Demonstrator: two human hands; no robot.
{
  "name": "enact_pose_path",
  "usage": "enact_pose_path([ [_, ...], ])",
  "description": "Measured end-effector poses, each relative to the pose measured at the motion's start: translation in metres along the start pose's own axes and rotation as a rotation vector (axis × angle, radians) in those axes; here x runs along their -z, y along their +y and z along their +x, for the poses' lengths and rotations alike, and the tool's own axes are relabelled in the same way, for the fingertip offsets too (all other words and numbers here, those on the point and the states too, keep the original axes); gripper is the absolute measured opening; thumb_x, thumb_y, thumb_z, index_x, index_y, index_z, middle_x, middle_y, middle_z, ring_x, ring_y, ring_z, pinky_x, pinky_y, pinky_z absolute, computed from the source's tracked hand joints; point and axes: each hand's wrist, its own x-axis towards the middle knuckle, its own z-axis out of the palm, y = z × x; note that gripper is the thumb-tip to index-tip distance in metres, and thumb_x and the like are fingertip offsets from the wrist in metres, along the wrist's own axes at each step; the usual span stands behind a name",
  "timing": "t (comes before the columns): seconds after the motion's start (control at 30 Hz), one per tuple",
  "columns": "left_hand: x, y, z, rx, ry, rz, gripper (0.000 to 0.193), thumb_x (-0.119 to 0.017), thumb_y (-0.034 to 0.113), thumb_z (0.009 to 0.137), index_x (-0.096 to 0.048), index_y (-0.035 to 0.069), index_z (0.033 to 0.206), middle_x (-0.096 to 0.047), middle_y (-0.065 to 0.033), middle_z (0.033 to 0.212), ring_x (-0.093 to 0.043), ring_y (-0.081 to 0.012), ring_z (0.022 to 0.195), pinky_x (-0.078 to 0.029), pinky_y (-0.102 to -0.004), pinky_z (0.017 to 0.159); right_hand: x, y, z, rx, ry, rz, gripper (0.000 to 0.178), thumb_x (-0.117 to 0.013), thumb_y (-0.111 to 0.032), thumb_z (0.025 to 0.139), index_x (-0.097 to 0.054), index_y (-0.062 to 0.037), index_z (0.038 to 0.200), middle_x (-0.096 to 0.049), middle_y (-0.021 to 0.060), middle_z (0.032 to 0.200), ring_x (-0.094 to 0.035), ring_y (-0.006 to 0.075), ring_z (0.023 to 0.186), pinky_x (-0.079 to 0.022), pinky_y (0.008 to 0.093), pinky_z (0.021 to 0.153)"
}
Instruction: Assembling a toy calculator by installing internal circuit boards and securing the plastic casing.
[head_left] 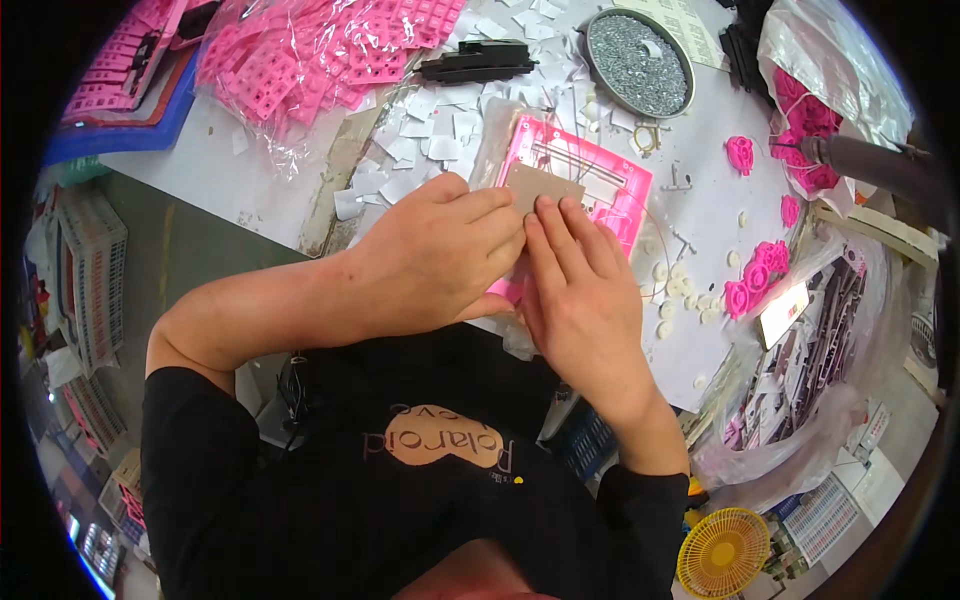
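Observation:
A pink plastic casing (637, 190) with thin metal rods (580, 160) across its upper part lies on the table in front of me. On top of it sits a small brown square board (535, 185). My right hand (585, 275) rests on this board, fingers stretched out and fingertips pressing its lower right part. From the left, my left hand (440, 250) reaches over the casing with fingers curled at the board's left edge, the thumb lower down by the casing's near corner. Whatever lies inside the left hand's grip is hidden. Thin wires (655, 225) run out beside the casing.
Many white paper pieces (430, 125) and a black plastic part (478, 62) lie beyond. A round tray of small metal screws (640, 65) stands at far right. Bagged pink parts (300, 60) fill the far left. Right are white discs (680, 290), pink pieces (757, 275) and an overhanging dark tool (870, 160).

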Motion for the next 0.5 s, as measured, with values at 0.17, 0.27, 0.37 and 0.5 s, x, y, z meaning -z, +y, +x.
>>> enact_pose_path([
  [0.17, 0.052, -0.018, 0.037, -0.015, -0.284, -0.146, 0.04, -0.072, 0.031, 0.085, -0.065, 0.005, 0.115, -0.069, -0.0098, 0.1, -0.066, -0.0264, 0.097, -0.049, -0.0389, 0.078, 0.016, 0.019, 0.002, 0.064, -0.101, 0.061, 0.062, -0.071, -0.028, 0.08, -0.06, 0.0055, 0.131, -0.057, 0.0193, 0.14, -0.051, 0.0356, 0.131, -0.037, 0.0509, 0.112],
  [0.27, 0.056, -0.069, 0.109, 0.035, 0.106, -0.18, 0.01, -0.068, 0.016, 0.078, -0.073, 0.009, 0.083, -0.069, -0.0135, 0.07, -0.068, -0.0362, 0.069, -0.053, -0.0477, 0.065, 0.009, 0.01, 0.001, 0.058, -0.046, 0.01, 0.059, -0.073, -0.015, 0.074, -0.061, 0.0052, 0.129, -0.058, 0.0182, 0.14, -0.053, 0.0345, 0.129, -0.041, 0.0486, 0.11],
  [0.37, 0.031, -0.105, 0.196, 0.151, 0.32, 0.115, 0.014, -0.065, 0.02, 0.082, -0.075, 0.012, 0.088, -0.073, -0.01, 0.084, -0.071, -0.0307, 0.082, -0.052, -0.0482, 0.072, 0.012, 0.003, 0.001, 0.055, -0.032, -0.02, 0.06, -0.073, -0.017, 0.074, -0.061, 0.006, 0.128, -0.057, 0.0189, 0.141, -0.053, 0.0347, 0.13, -0.041, 0.0492, 0.109],
  [0.5, -0.007, -0.121, 0.253, 0.1, 0.12, 0.234, 0.017, -0.068, 0.025, 0.083, -0.075, 0.015, 0.095, -0.074, -0.0074, 0.093, -0.07, -0.0265, 0.091, -0.047, -0.0478, 0.084, 0.008, 0.008, -0.004, 0.012, -0.042, 0.033, 0.06, -0.073, -0.018, 0.077, -0.06, 0.0048, 0.131, -0.055, 0.0193, 0.142, -0.053, 0.0354, 0.13, -0.041, 0.0501, 0.109],
])
